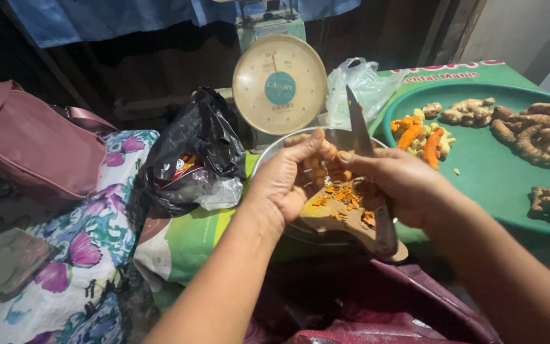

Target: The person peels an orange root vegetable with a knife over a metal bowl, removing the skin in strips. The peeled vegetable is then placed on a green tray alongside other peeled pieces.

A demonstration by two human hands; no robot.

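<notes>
The left hand (pixel 288 185) is cupping a small orange root piece (pixel 318 167), fingers curled round it and thumb stretched across the top, keeping it steady over the wooden board (pixel 338 220). The right hand (pixel 402 188) is gripping a knife (pixel 359 127), fist closed on the handle, blade pointing up and away so the edge is working against the root between the two hands. Orange peelings (pixel 342 194) are dropping straight onto the board, which is sitting across a metal bowl (pixel 272 156) just under both hands. Beyond the right hand, a green tray (pixel 498 178) is carrying peeled pieces (pixel 421 134) and knobbly unpeeled roots (pixel 536 134). Behind the hands a dial scale (pixel 279 84) is crowding the bowl's far rim; a black plastic bag (pixel 192 153) is lying left of the left hand.
</notes>
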